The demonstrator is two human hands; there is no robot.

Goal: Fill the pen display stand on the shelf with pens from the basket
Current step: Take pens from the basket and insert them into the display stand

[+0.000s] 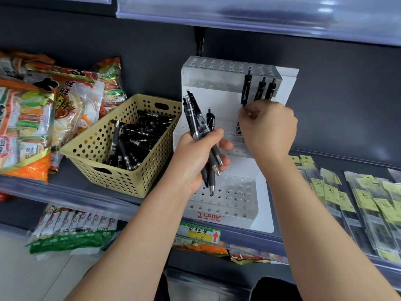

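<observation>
A white tiered pen display stand with rows of holes stands on the dark shelf. Three black pens sit in its top tier at the right. My right hand pinches the lower end of the leftmost of these pens. One more pen stands in the middle tier. My left hand grips a bundle of several black pens, tips down, in front of the stand. A beige perforated basket left of the stand holds many black pens.
Snack bags are stacked at the left of the shelf. Packaged items with yellow labels lie at the right. An upper shelf edge overhangs the stand. A price tag hangs below the stand.
</observation>
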